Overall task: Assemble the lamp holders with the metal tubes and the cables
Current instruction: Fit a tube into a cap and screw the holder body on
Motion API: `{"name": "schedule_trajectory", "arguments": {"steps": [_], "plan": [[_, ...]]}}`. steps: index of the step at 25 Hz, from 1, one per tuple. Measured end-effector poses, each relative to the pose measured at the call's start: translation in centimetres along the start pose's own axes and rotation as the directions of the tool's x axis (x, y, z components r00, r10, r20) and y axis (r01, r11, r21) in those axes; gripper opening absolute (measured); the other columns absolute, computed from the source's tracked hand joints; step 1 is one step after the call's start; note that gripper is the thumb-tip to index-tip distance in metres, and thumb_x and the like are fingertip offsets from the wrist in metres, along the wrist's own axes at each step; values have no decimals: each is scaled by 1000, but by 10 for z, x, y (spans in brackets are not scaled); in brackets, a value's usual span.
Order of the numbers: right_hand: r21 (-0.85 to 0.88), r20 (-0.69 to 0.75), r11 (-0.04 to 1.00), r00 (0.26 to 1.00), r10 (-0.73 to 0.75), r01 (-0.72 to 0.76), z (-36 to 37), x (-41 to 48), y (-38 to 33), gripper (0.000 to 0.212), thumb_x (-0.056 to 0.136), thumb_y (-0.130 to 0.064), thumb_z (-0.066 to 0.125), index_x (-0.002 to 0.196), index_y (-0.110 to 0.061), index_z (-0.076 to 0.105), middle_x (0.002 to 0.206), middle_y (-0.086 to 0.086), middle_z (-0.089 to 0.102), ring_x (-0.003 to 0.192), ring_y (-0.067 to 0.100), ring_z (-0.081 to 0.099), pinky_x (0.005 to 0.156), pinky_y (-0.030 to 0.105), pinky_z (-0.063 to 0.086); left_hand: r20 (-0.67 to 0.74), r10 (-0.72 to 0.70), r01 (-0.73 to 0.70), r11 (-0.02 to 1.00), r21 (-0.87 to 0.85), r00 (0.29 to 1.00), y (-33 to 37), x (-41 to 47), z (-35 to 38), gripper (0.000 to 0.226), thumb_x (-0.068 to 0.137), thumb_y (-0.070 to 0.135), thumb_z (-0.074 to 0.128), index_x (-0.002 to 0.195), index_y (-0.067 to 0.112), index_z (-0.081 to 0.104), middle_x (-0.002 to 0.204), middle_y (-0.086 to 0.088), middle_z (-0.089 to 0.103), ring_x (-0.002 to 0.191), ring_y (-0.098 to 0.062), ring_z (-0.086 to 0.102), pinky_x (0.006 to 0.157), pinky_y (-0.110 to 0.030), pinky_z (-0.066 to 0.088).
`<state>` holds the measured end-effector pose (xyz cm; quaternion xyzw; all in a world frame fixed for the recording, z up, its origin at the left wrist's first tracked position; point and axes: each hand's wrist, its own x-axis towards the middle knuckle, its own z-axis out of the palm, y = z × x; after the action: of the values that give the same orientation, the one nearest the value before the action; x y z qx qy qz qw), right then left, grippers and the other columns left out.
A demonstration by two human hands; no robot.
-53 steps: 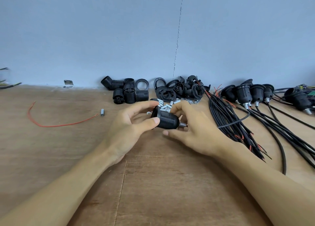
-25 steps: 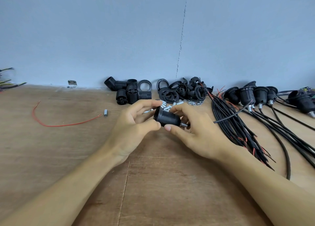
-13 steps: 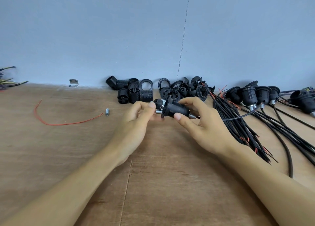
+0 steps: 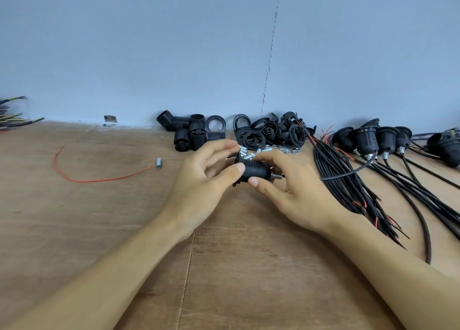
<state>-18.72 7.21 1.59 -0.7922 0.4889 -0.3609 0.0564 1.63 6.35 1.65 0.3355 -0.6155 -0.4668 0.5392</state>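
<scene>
Holding the lamp holder (image 4: 256, 171) above the tabletop (image 4: 99, 230), I pinch its flanged end with my left hand (image 4: 204, 177); right hand (image 4: 293, 190) curls round the ribbed body. Likely light, rigid plastic; ribs give purchase. Metal tube (image 4: 276, 176) juts toward 3 o'clock, cables (image 4: 348, 180) beyond.

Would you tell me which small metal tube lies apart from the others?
The lone metal tube at the right end of the red wire; the other tubes sit heaped behind the held lamp holder.
</scene>
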Motion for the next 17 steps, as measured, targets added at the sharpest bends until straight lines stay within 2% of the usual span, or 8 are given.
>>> {"name": "schedule_trajectory", "arguments": {"steps": [2,4,6,9,11,14,17], "plan": [[12,6,1000,1000,20,-20,0,0,0,43,92,-52,58,125,-25,58,111,-13,66,97,12,64,90,40,50,-49,-18,19,1000,21,999,-2,0,-1,33,88,7,76,113,29,71,113,16,75,106,1,70,82,-10,52],[-31,-10,999,1000,25,-25,-2,0,-1,42,92,-54,59,125,-28,58,113,-11,65,102,14,62,90,43,51,-86,-46,53,995,83,995,-4,0,-2,29,87,12,78,109,31,74,103,14,78,97,-2,73,82,-16,52],[-92,-47,996,999,14,-18,-3,-1,-2,40,90,-52,63,124,-32,57,115,-12,64,99,11,60,87,42,52,-92,-65,76,989,126,994,-6,0,-1,28,87,14,78,107,33,74,96,13,79,92,-3,74,83,-23,51],[-210,-90,978,996,-6,-13,-3,-2,-6,38,89,-51,65,123,-37,55,110,-16,62,78,3,53,71,33,50,-89,-82,93,988,125,993,-8,0,0,30,87,11,78,106,34,75,97,14,79,95,-3,74,90,-30,51],[-272,-108,962,994,-15,-15,-2,-2,-9,39,89,-52,65,123,-37,56,109,-17,62,75,5,54,65,30,47,-86,-93,103,987,121,992,-9,0,-1,30,88,11,77,109,32,75,98,12,79,98,-4,73,94,-33,52],[-355,-131,935,991,-40,-9,0,-2,-15,39,89,-51,66,123,-34,58,109,-14,64,78,15,64,59,30,46,-112,-90,106,984,142,990,-11,2,0,32,89,11,76,115,30,74,100,13,79,99,-3,72,95,-30,52],[-471,-193,882,978,-84,-17,1,3,-17,39,89,-46,69,123,-29,60,113,-10,65,81,21,68,53,28,42,-94,-93,103,988,114,991,-11,2,3,39,89,10,76,118,36,73,106,16,77,103,1,71,91,-19,50]]}}
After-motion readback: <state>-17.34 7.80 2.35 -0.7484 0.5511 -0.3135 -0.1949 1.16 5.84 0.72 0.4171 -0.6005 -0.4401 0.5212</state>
